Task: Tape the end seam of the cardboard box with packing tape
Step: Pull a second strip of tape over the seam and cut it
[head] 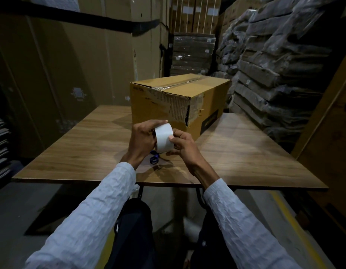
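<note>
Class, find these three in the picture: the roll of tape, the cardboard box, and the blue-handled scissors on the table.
roll of tape [164, 138]: head view, on its white outer face.
cardboard box [158, 109]: head view, on the torn near end.
blue-handled scissors [154, 159]: head view, on the blue handle loops showing below the hands.

brown cardboard box [168, 101] sits upright on the table, near corner torn. white tape roll [164, 138] held on edge before it.

Box [178, 101] on table [71, 152], far side; tape roll [164, 137] in front; scissors [154, 159] beneath roll.
</note>
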`<state>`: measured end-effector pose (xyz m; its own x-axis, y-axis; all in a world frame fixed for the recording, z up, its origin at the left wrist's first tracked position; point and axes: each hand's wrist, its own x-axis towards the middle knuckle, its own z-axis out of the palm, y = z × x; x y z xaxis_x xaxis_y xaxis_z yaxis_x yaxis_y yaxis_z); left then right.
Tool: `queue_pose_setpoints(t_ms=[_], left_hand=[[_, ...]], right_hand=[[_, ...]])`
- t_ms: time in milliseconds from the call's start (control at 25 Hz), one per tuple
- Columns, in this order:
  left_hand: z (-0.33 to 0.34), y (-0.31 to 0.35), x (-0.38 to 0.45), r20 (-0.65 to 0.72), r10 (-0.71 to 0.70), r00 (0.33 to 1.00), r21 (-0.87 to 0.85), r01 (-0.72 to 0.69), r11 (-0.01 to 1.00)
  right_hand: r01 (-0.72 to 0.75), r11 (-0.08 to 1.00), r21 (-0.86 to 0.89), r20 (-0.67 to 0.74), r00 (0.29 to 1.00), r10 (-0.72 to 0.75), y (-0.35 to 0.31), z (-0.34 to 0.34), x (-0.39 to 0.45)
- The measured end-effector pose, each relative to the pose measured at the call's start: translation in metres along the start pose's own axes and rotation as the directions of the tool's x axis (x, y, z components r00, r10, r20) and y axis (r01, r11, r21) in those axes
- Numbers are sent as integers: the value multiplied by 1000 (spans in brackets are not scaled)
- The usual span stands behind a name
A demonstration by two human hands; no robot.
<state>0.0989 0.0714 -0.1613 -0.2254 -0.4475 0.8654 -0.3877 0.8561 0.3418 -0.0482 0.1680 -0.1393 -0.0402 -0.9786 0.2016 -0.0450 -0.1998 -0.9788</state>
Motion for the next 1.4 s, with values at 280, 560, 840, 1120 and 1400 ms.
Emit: queue_pose_setpoints(t_ms=[280, 560, 840, 1120, 1400], left_hand=[[-2, 3, -1, 49, 167, 985, 131, -172, 976], [2, 7, -4, 31, 149, 988, 114, -152, 982], [7, 11, -6, 5, 87, 996, 108, -87, 990], [3, 8, 4, -172, -180, 969, -62, 172, 983], [5, 11, 7, -113, -278, 954, -90, 269, 959]], right_hand=[[-250, 958, 140, -86, 961, 263, -13, 7, 3], [-243, 964, 107, -136, 957, 257, -14, 10, 6], [-212, 971, 109, -111, 968, 223, -7, 10, 3], [486, 661, -572, -96, 760, -642, 12, 3, -9], [521, 454, -723, 26, 677, -736, 7, -11, -3]])
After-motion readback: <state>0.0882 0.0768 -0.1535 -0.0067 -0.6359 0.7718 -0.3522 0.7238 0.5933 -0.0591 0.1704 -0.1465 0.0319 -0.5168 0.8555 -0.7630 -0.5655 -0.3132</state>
